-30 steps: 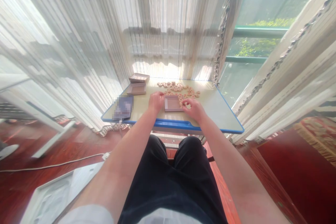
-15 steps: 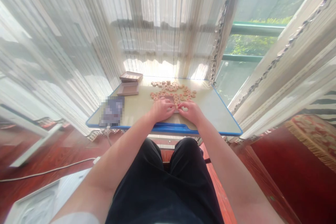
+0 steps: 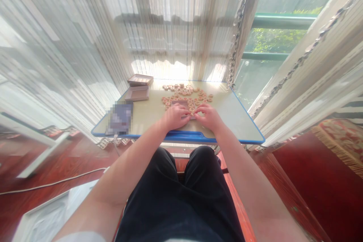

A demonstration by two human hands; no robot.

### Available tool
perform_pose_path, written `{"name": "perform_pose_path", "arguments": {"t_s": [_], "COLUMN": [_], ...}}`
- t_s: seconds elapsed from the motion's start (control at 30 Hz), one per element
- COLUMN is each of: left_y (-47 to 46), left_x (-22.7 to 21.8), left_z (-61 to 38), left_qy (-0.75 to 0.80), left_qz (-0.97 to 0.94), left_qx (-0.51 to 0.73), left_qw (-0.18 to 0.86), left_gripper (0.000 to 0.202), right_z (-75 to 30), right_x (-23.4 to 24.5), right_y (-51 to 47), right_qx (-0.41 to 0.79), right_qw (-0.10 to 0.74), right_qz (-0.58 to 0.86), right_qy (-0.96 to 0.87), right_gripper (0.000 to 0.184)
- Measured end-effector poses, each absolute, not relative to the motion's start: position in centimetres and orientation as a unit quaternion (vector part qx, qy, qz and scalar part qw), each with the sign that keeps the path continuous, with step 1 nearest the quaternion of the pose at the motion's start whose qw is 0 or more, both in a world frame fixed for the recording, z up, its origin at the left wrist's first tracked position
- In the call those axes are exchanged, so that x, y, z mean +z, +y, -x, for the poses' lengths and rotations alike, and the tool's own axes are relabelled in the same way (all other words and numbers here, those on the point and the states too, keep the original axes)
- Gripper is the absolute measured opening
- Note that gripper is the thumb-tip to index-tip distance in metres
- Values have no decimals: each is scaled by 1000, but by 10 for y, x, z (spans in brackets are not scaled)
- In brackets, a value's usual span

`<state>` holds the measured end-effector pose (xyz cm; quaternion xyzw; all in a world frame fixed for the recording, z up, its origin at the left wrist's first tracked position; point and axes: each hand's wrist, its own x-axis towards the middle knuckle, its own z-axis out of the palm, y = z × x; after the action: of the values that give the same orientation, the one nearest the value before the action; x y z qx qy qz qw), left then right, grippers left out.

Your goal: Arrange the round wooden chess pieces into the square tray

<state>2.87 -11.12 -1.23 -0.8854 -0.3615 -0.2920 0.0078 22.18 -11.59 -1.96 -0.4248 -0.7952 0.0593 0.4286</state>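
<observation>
A shallow pinkish-brown box (image 3: 183, 102) lies near the front edge of the table. Along its right side runs a row of round wooden chess pieces (image 3: 191, 106). My left hand (image 3: 176, 117) rests over the box's left front, fingers curled on it and partly covering it. At the row's near end, the thumb and fingertips of my right hand (image 3: 209, 115) close on the edge of a chess piece (image 3: 193, 113). The left fingertips come near that same piece. Many more loose chess pieces (image 3: 184, 92) lie behind and around the box.
The pale table (image 3: 238, 121) has a blue rim. At its back left are an open box (image 3: 137, 93) and another shallow box (image 3: 140, 79). A blurred dark flat object (image 3: 120, 118) with a cable lies front left. Sheer curtains (image 3: 176, 26) hang behind the table.
My right hand has shifted slightly right, its fingertips now at the side of the near chess piece, which shows more clearly. My left hand stays on the box. The view has tilted a little.
</observation>
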Motion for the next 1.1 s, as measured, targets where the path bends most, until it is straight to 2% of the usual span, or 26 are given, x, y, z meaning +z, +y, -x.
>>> {"name": "perform_pose_path", "arguments": {"t_s": [1.1], "left_y": [-110], "left_x": [-13], "left_z": [-31], "left_qy": [-361], "left_qz": [880], "left_qx": [-307], "left_qw": [-12], "left_gripper": [23], "right_z": [-221], "right_x": [-20], "right_y": [-114], "right_qx": [82], "right_qw": [421], "right_qz": [437], "right_qy": [-790], "right_gripper": [7]}}
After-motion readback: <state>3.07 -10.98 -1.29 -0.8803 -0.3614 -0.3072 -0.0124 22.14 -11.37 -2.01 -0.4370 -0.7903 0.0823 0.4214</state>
